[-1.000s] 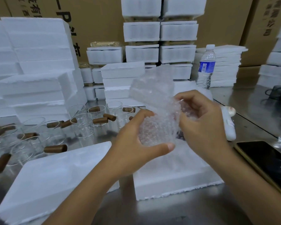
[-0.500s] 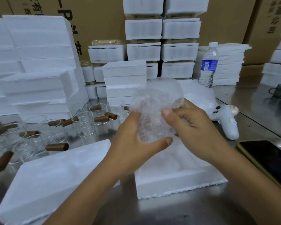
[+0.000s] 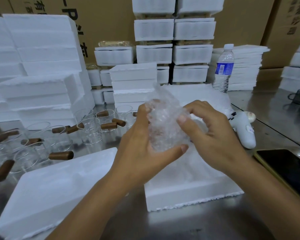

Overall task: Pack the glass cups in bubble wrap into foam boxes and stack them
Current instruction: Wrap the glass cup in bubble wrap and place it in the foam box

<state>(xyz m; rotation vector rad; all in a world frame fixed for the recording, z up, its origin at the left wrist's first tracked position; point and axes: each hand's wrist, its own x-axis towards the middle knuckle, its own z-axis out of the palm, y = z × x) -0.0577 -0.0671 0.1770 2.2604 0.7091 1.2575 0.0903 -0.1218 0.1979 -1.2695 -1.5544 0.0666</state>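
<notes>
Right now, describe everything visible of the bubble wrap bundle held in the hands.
The bubble wrap bundle is clear, bumpy plastic wound into a roughly upright roll, a loose crumpled flap sticking up on top. Its contents are too blurred to tell. It is held above a white foam box. The left hand grips it, thumb under its front; the right hand pinches the wrap on its right side.

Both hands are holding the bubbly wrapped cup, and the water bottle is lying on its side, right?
Not quite. The left hand and right hand do hold the bubble-wrapped cup, but the water bottle stands upright, not on its side. The head view shows it.
</notes>
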